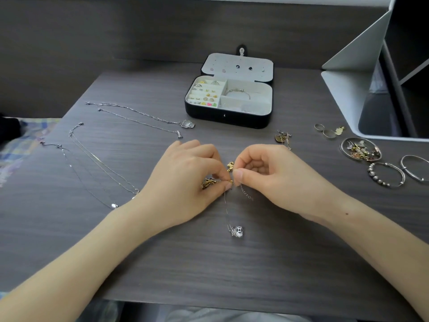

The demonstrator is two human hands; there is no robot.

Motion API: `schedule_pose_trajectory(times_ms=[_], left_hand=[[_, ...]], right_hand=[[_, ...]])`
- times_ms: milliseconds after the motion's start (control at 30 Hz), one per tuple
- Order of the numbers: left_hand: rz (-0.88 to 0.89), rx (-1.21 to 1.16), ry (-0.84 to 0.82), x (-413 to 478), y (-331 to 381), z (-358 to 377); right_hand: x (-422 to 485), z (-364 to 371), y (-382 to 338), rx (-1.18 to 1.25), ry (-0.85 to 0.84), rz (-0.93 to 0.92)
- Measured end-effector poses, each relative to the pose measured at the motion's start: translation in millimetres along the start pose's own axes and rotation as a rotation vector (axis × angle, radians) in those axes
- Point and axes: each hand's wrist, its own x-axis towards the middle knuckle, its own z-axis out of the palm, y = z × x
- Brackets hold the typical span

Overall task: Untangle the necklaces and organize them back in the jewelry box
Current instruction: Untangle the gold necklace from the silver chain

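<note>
Two hands meet on the surface: left hand and right hand each pinch the tangled necklaces between them, silver chain trailing toward the person, open jewelry box straight beyond

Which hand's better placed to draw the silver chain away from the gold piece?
Probably the right hand: it pinches the silver chain beside its loose end, while the left hand holds the gold piece.
</note>
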Motion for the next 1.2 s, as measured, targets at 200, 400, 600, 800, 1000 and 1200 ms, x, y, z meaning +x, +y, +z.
schedule_pose_trajectory(times_ms=[200, 400, 600, 800, 1000, 1200], left_hand=[[0.015, 0.063, 0.069, -1, 1, 5], [0.015, 0.044, 0.11, -3, -2, 10], [-0.011, -0.015, 0.142, -3, -3, 13], [-0.001, -0.052, 0.147, -3, -4, 14], [-0.006, -0.095, 0.141, -4, -6, 16], [-0.001, -0.114, 0.126, -4, -6, 16]], right_hand=[[-4, 2, -3, 0.044, -0.005, -0.025], [-6, -1, -1, 0.148, 0.015, 0.067], [-6, 0, 0, 0.125, 0.023, 0.132], [-7, -1, 1, 0.074, 0.024, 0.065], [-4, -2, 6, 0.021, 0.032, -0.033], [-1, -1, 9, -0.04, 0.012, -0.073]])
